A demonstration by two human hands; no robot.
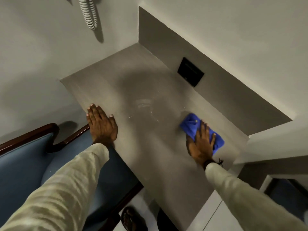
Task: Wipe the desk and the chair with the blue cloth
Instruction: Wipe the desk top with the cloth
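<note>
The grey desk [133,84] runs from the middle of the view toward the lower right, set into a wall recess. The blue cloth [191,123], folded, lies on the desk's right part. My right hand [200,144] presses flat on top of the cloth, fingers spread. My left hand [101,125] rests flat and open at the desk's left edge, holding nothing. The chair [25,165], blue padded with a dark wood frame, stands at the lower left, partly under my left sleeve. Small white specks and a faint ring mark show on the desk's middle.
A black wall plate [190,71] sits on the recess wall behind the desk. A coiled white cord [89,13] hangs on the wall at the top left. A white ledge [273,147] juts out on the right. My sandalled foot [131,219] stands on the floor below.
</note>
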